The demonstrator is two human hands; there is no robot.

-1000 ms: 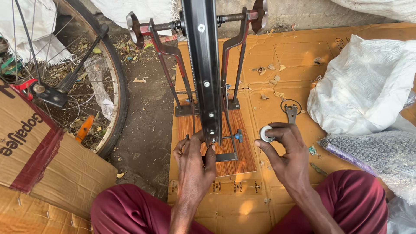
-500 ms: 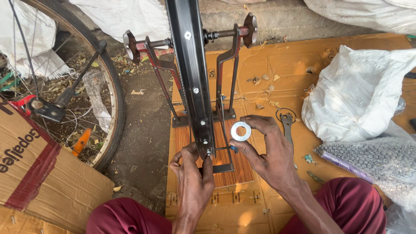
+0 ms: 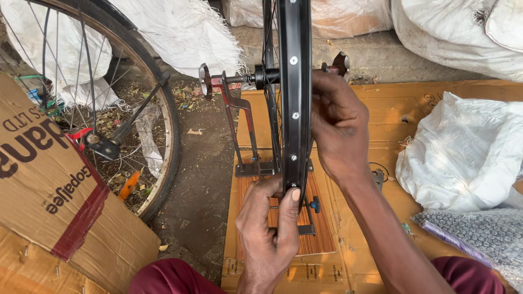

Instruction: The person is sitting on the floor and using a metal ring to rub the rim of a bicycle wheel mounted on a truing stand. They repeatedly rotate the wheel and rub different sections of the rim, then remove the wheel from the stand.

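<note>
A black bicycle rim (image 3: 294, 81) stands upright in a dark red truing stand (image 3: 239, 117) whose wooden base (image 3: 321, 234) lies between my knees. My left hand (image 3: 269, 228) grips the rim's lowest part, thumb pressed on its outer face. My right hand (image 3: 338, 125) reaches up along the rim's right side, fingers curled against it near the axle (image 3: 245, 78). Whether it holds the small white roll seen earlier is hidden.
A complete bicycle wheel (image 3: 163, 125) with tyre stands at the left on dirt. A cardboard box (image 3: 49, 196) lies at the lower left. White sacks (image 3: 457, 147) and bubble wrap (image 3: 479, 234) sit at the right on flattened cardboard (image 3: 392, 103).
My view has come closer to the rim. My right hand rose from beside the stand's base, where it held a white roll, up to the rim's right side. My left hand stayed at the rim's bottom.
</note>
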